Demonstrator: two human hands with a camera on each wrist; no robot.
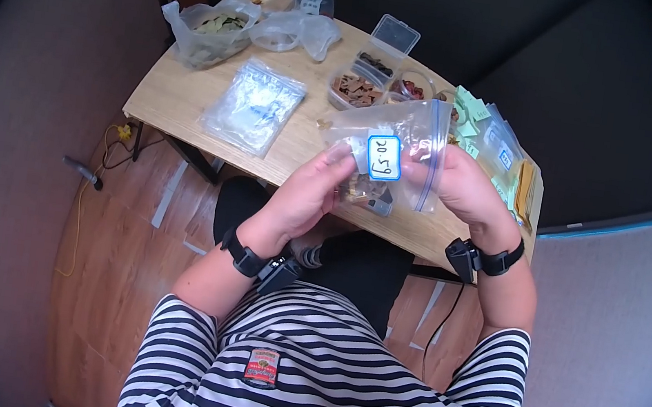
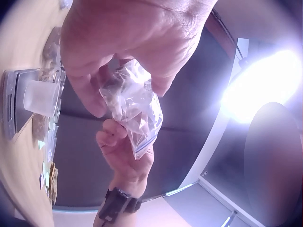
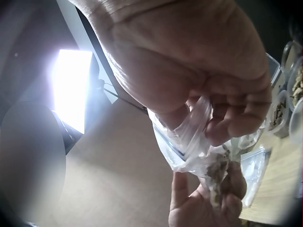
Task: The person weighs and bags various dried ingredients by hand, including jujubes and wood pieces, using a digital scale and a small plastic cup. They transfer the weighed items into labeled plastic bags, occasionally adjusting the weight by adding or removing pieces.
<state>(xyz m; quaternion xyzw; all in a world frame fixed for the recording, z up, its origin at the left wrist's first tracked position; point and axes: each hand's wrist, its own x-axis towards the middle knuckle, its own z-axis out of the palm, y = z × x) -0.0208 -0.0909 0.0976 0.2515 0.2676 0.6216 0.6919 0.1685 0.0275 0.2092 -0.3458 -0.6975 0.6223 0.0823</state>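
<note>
A clear zip bag (image 1: 417, 137) with a blue-framed label reading 20.5g is held up over the table's near edge. My left hand (image 1: 313, 189) pinches its lower left part, where brownish pieces lie inside. The right hand (image 1: 468, 188) grips the bag near the blue zip strip. In the left wrist view the crinkled bag (image 2: 135, 106) hangs from the left hand (image 2: 128, 42), with the right hand (image 2: 125, 156) at its zip end. Folds of the plastic (image 3: 196, 127) are between the right hand's (image 3: 189, 61) thumb and fingers in the right wrist view.
A stack of empty zip bags (image 1: 256, 108) lies on the wooden table (image 1: 171, 97). Behind are a plastic bag of leaves (image 1: 213, 32) and tubs of brown pieces (image 1: 355, 90). Green slips (image 1: 470, 107) lie right. A scale (image 2: 21, 101) holds a white cup (image 2: 41, 98).
</note>
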